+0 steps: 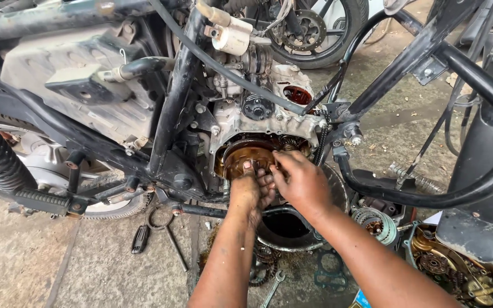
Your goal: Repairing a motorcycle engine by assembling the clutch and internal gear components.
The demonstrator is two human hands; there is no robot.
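1. Left hand (251, 191): forearm rises from the bottom edge; the fingers are curled and pressed against the lower face of the brown round rotor (249, 157), with one fingertip raised onto it. Whether it grips the rim, I cannot tell.
2. Right hand (300, 181): comes in from the lower right, back of the hand up; the fingers are bunched together at the right edge of the rotor, touching the left hand's fingers. What they pinch is hidden.
3. Brown round rotor: seated in the open side of the engine case (269, 117), low on the motorcycle, just above both hands.
4. Engine case: grey cast metal, oily, side cover off; a small black gear and a round reddish opening sit higher on it.
5. Black frame tubes (178, 97): run upright and slanted to the left of the case; a curved black guard bar (486, 142) loops round on the right.
6. Drain pan (292, 228): round, dark, on the concrete floor (29, 256) directly under the hands.
7. Clutch assembly (375, 222): lies on the floor right of the pan.
8. Removed side cover (457, 268): at the lower right, holding loose gears.
9. Screwdriver (140, 238): black handle, on the floor left of the forearms, beside a footrest (41, 201).
10. Spanner (273, 288): on the floor between the forearms.
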